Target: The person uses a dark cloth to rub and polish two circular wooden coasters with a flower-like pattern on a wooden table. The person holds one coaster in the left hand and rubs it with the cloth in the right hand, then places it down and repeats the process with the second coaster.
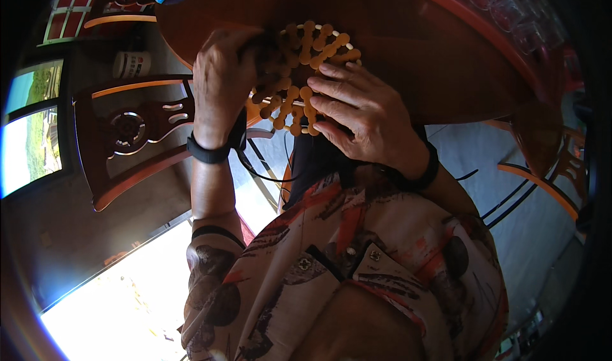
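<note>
The bead mat (pixel 306 74) is tan wood with pale beads between. The counter (pixel 408 36) is red-brown. The shirt (pixel 357 259) is cream with orange and black brush-like patches. Both wristbands (pixel 209 152) are black. The chair (pixel 137 138) is dark red-brown.

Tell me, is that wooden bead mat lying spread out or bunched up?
Partly bunched. The bead mat fans out under the right hand, while the left hand gathers its other side at the table edge.
</note>
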Tool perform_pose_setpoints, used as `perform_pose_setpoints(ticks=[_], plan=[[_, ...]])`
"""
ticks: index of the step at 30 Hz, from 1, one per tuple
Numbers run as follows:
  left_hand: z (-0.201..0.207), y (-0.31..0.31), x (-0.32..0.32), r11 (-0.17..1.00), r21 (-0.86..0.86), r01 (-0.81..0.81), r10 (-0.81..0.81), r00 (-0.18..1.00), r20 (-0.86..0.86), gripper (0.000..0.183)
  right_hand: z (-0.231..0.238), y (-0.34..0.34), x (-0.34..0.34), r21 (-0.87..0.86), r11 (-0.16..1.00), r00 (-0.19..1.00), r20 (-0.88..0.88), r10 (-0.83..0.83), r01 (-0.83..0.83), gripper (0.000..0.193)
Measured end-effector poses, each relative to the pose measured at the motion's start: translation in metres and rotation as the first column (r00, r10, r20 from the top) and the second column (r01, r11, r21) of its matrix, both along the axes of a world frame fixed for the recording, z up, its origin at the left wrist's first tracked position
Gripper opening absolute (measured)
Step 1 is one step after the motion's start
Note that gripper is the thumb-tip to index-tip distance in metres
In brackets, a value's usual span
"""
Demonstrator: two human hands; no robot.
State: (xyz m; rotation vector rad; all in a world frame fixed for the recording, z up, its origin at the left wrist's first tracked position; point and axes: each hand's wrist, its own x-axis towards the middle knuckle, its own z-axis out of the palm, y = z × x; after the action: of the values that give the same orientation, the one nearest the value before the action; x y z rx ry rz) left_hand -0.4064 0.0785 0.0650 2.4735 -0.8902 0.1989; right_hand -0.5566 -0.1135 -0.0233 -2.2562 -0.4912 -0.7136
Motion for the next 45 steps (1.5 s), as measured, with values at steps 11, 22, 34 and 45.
perform_pose_setpoints(ticks=[11,22,34,45], plan=[[-0.01,0.001,0.022,0.978,0.208,0.026,-0.083,0.96,0.269,0.024,0.001,-0.001,-0.001,0.003,1.0,0.999,-0.027,0.017,-0.017,0.034],[-0.016,-0.015,-0.008,0.95,0.063,0.306,-0.311,0.946,0.09,0.036,0.003,-0.002,-0.001,0.001,1.0,0.999,-0.04,0.026,-0.026,0.033],[-0.016,0.023,0.012,0.997,0.022,-0.07,0.066,0.983,0.17,0.024,-0.002,0.003,-0.001,-0.025,0.998,0.999,-0.009,-0.051,0.05,0.035],[-0.039,0.003,0.001,0.994,0.037,0.098,-0.104,0.965,0.242,0.037,-0.002,0.003,0.001,-0.099,0.987,0.992,0.02,-0.125,0.126,0.046]])
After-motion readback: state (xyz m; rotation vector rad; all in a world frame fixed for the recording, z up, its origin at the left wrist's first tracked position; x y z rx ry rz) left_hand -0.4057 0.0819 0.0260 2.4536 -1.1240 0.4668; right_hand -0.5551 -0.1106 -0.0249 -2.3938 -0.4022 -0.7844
